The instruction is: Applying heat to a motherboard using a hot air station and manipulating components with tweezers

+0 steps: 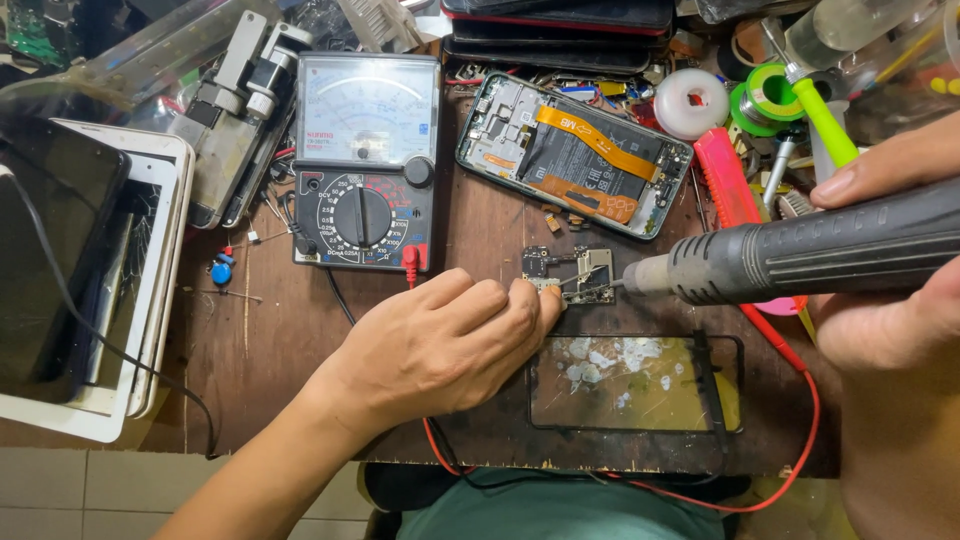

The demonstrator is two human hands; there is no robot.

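Observation:
My left hand (440, 345) rests on the wooden bench (270, 330), fingers closed on thin tweezers (580, 277) whose tips touch a small circuit board (570, 273). My right hand (890, 260) grips a dark hot-air tool (800, 255), its metal nozzle aimed at the right edge of that board. Behind the board lies an opened phone (575, 155) with orange flex cables showing. A glass screen panel (635, 383) smeared with white residue lies in front of the board.
An analog multimeter (367, 160) stands at the back, its red lead (780, 470) looping round the bench front. Stacked tablets (90, 280) lie on the left. A red cutter (725, 180), tape rolls (692, 102) and a green-handled tool (825, 120) crowd the back right.

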